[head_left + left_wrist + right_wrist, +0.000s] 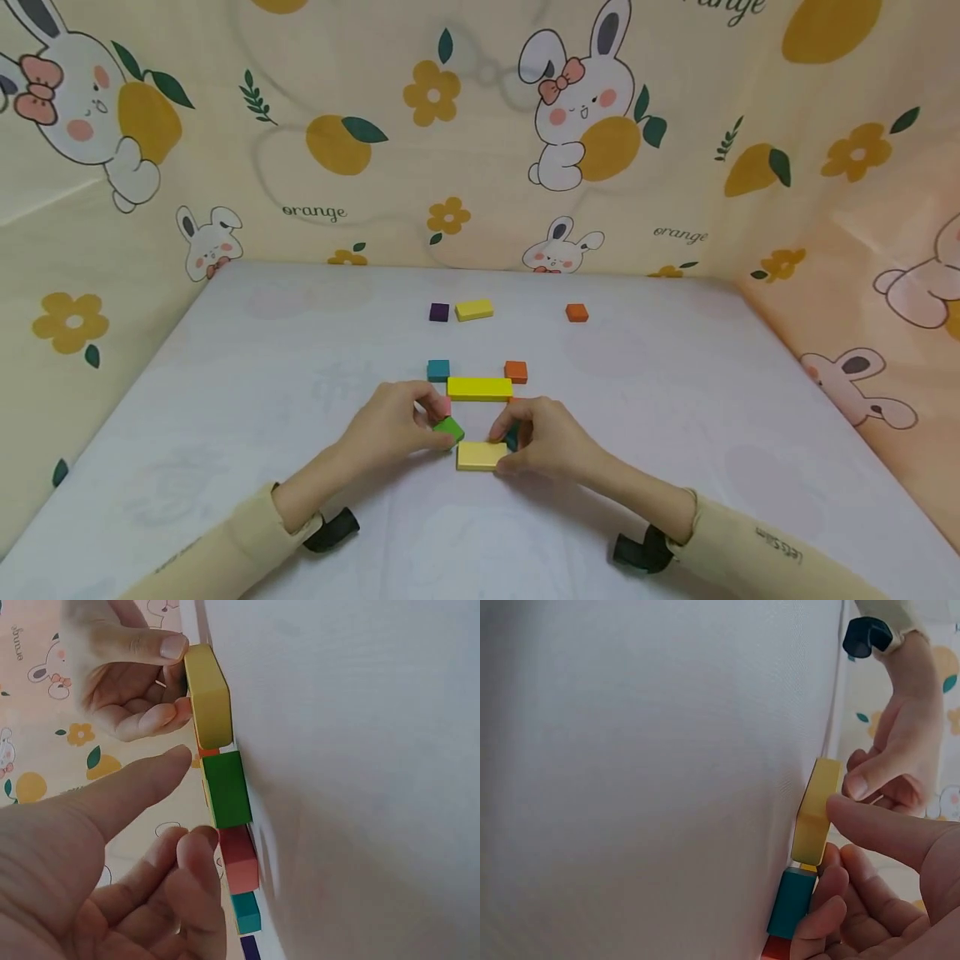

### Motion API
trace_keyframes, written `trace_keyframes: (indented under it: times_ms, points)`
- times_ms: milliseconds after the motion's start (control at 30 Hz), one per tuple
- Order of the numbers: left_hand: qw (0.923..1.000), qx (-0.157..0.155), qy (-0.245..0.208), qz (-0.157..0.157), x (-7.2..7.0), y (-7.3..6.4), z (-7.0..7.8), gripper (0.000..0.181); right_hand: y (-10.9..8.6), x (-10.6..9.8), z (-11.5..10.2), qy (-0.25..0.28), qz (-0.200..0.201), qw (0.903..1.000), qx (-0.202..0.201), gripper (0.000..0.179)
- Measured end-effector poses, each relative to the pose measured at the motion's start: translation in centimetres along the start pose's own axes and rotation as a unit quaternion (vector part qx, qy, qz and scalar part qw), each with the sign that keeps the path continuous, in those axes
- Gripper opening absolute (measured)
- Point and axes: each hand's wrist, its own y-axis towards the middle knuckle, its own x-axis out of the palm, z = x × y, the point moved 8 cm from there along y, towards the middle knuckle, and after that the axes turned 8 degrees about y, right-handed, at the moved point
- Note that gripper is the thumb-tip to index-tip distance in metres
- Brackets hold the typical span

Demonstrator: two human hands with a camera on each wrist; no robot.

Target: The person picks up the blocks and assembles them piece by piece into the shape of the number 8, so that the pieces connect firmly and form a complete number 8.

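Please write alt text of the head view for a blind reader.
A person's right hand pinches a pale yellow block while the left hand is at a green block, among other coloured blocks on a white tabletop. Rabbit-print fabric is behind.

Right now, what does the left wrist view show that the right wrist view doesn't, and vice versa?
Only the left wrist: green rectangular block, pink rectangular block, farther teal block, dark purple block.
Only the right wrist: teal rectangular block beside the right hand, black wrist device.
Both: pale yellow rectangular block, left hand, right hand.
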Motion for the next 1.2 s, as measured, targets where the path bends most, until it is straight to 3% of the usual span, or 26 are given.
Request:
trace_keyframes:
  times_ms: [200,500,867,1067,1200]
  points:
    - [0.9991,-0.011,0.041,0.007,0.3,0.0,0.1,0.029,-0.1,-0.2,0.1,-0.004,0.001,1.0,0.002,0.027]
    - [0.999,0.009,0.043,0.007,0.2,-0.2,0.5,0.029,-0.1,0.0,0.0,-0.017,0.002,0.9998,0.003,0.027]
    - [0.998,-0.004,0.063,0.006,-0.1,-0.1,0.4,0.028,0.3,-0.1,-0.3,-0.025,0.008,0.9997,0.0,0.026]
    - [0.9983,0.022,0.052,0.01,-0.4,-0.2,0.9,0.027,0.1,-0.4,-0.5,-0.018,0.013,0.9998,-0.003,0.025]
    - [0.999,0.037,0.023,-0.008,-0.2,-0.2,1.4,0.028,-0.4,-1.5,-0.6,-0.003,0.047,0.9989,-0.002,0.023]
